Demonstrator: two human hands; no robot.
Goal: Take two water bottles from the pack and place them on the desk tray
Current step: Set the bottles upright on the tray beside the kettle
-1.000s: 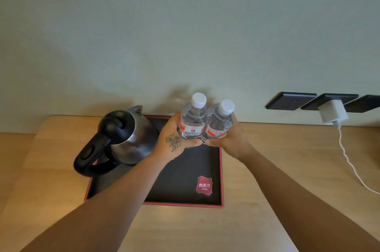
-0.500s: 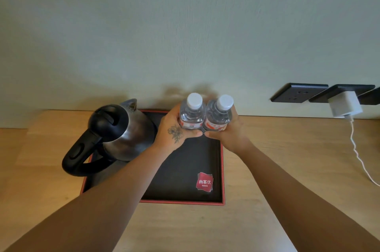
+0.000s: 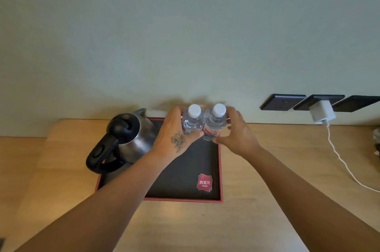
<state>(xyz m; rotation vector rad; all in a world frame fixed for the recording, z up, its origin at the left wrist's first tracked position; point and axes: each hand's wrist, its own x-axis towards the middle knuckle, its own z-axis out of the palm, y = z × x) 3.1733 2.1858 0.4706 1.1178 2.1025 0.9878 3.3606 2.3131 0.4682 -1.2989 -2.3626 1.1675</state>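
Two small clear water bottles with white caps and red-and-white labels stand upright side by side at the far right corner of the black, red-rimmed desk tray (image 3: 185,179). My left hand (image 3: 172,138), with a flower tattoo on its back, wraps the left water bottle (image 3: 192,122), thumb across its front. My right hand (image 3: 238,136) cups the right water bottle (image 3: 214,126) more loosely, fingers spread along its side and thumb near its base. The bottle bases are hidden by my thumbs. The pack is out of view.
A steel kettle (image 3: 131,134) with a black handle fills the tray's left half. Black wall sockets (image 3: 281,102) sit at the right, with a white charger (image 3: 321,113) whose cable (image 3: 345,167) trails over the wooden desk (image 3: 257,210). The wall stands just behind the tray.
Both hands carried the bottles away from me and down to the tray's far right corner. My right hand's fingers have spread and its grip has loosened.
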